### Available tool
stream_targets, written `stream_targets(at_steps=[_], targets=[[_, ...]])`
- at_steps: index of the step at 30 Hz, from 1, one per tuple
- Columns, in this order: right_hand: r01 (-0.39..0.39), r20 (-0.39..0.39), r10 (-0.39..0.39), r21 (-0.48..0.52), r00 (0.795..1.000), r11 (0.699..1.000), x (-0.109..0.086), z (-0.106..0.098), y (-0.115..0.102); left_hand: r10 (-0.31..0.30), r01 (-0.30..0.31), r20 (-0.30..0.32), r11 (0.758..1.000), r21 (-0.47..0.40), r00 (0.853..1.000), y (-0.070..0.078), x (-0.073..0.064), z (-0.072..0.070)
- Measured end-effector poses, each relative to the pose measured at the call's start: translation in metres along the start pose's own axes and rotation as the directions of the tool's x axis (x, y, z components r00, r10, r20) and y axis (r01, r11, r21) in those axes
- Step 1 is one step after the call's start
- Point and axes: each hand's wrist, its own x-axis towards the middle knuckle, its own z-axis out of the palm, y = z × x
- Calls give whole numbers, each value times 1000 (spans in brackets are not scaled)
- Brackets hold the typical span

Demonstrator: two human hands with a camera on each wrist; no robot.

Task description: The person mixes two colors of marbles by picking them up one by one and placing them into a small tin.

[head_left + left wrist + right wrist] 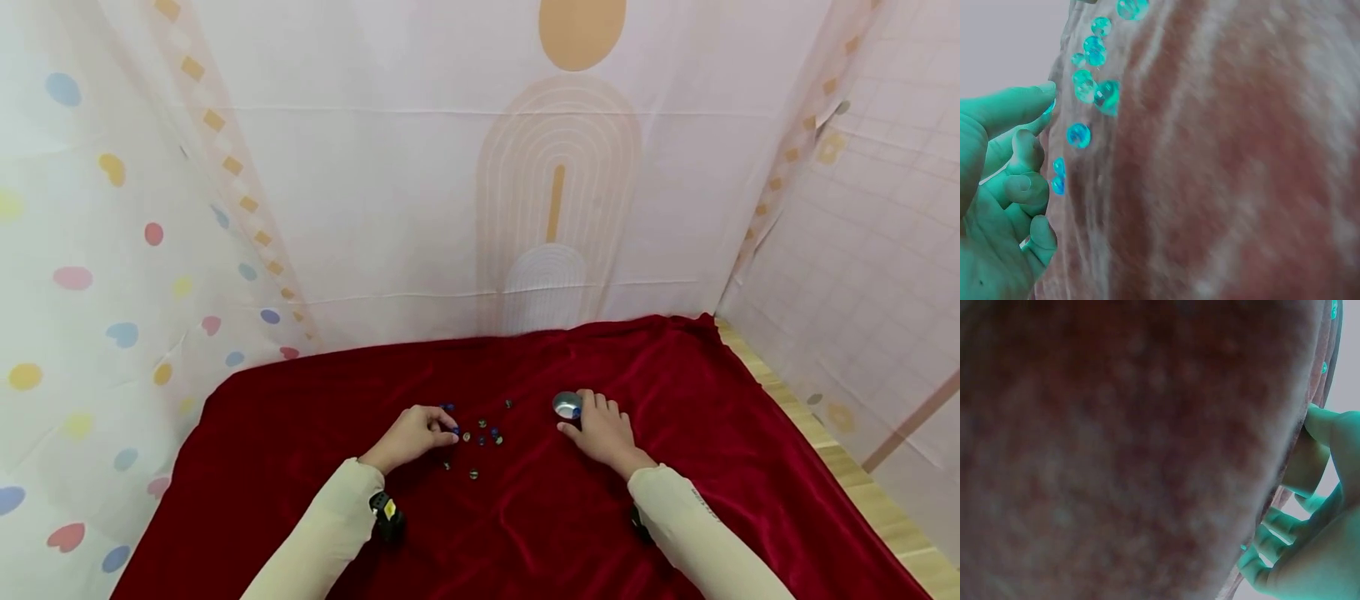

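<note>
My left hand point(416, 433) pinches a blue marble point(455, 431) between thumb and forefinger, low over the red cloth. In the left wrist view only a sliver of that marble point(1050, 108) shows past the fingertips. Loose glass marbles, some blue and some clear with dark swirls, lie just right of this hand, among them a swirled marble point(474, 474) nearest me. Off to the right, my right hand point(603, 429) grips a small round metal cup point(566, 400), thumb on the near side and fingers round the far side. A blue marble point(577, 413) shows inside the cup.
A wrinkled red velvet cloth point(540, 525) covers the table. Wooden tabletop point(847, 467) shows along the right edge. Patterned curtains point(390, 208) hang behind and at both sides. A black strap device point(386, 512) sits at my left wrist.
</note>
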Motion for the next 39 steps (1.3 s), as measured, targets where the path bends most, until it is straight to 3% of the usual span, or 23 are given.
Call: stream_targets(at_steps=[15, 24, 39], targets=[[0, -6, 0, -15, 1000, 1000, 1, -1, 0, 34, -34, -2, 999, 22, 999, 35, 29, 14], [-6, -4, 6, -9, 1000, 1000, -1, 3, -2, 60, -61, 50, 998, 26, 997, 54, 44, 25], [-8, -6, 8, -14, 1000, 1000, 0, 2, -1, 96, -96, 12, 994, 54, 995, 82, 65, 59]])
